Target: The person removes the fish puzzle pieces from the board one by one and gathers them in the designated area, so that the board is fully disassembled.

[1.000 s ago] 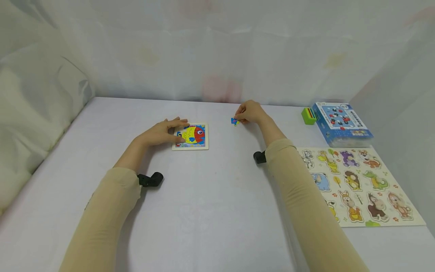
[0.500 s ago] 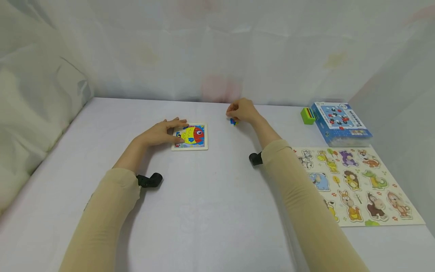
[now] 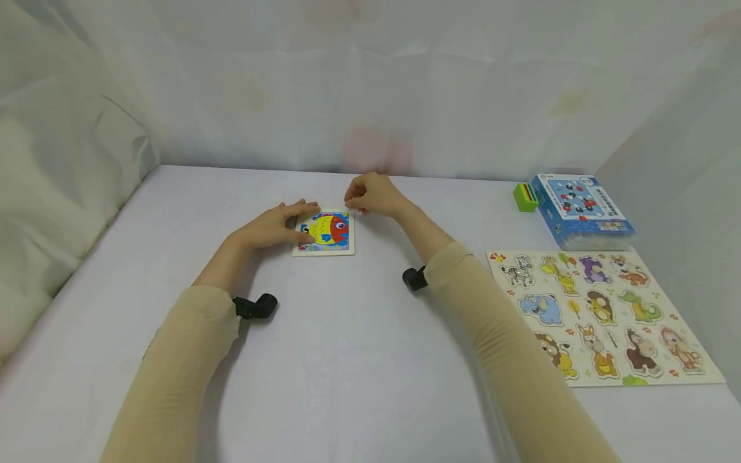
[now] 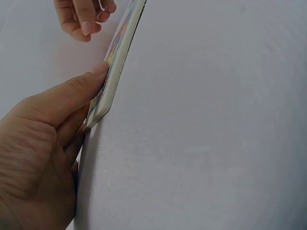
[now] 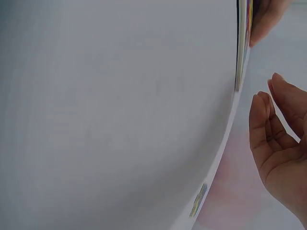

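A square fish puzzle [image 3: 343, 239] in a pale frame lies on the white table. My left hand [image 3: 269, 226] grips its left part, thumb on the picture and fingers at the far edge; in the left wrist view the thumb of the left hand [image 4: 45, 124] rests on the puzzle's edge [image 4: 116, 76]. Just beyond the puzzle's far right corner is my right hand [image 3: 376, 195], raised, fingers bent. In the right wrist view the right hand [image 5: 283, 143] has thumb and fingertips slightly apart, no piece visible between them. A small coloured piece [image 5: 198, 200] lies on the table there.
At the right lies a large animal puzzle board [image 3: 622, 341]. Behind it stand a blue box [image 3: 585, 209] and a small green block [image 3: 525, 198] with coloured strips. A pale curtain [image 3: 463, 96] hangs behind the table, and pale fabric [image 3: 58, 161] rises at the left.
My right hand has moved left from the small piece to the puzzle's far right corner. The left hand has stayed in place. The lion on the animal board has come into view from behind the right sleeve.
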Demonstrator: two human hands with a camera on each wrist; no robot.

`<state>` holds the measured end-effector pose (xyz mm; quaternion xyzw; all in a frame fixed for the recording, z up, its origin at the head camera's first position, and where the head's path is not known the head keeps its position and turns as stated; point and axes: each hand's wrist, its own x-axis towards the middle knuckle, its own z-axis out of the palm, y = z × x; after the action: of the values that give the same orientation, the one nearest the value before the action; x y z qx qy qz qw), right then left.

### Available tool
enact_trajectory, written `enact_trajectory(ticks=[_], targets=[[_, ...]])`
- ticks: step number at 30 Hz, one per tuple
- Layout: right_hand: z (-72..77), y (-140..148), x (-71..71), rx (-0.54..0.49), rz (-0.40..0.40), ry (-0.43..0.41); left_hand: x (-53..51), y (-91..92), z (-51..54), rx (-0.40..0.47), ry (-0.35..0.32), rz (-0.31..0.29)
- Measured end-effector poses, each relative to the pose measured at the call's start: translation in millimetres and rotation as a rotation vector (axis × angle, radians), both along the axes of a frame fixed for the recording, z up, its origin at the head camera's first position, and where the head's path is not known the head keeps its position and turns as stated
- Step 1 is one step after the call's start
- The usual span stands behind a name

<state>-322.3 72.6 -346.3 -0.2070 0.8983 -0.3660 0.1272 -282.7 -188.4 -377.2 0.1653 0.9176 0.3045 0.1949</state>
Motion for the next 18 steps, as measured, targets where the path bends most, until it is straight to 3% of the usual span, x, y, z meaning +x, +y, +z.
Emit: enact_trajectory(ticks=[11, 18], targets=[[0.8, -36.4, 8.6, 0.033, 0.110, -0.016, -1.7, -1.9, -2.3, -0.002, -0.007, -0.001], [2.0, -48.8, 12.5, 0.082, 0.113, -0.006, -2.2, -1.7, -2.2, 0.030, 0.000, -0.012]])
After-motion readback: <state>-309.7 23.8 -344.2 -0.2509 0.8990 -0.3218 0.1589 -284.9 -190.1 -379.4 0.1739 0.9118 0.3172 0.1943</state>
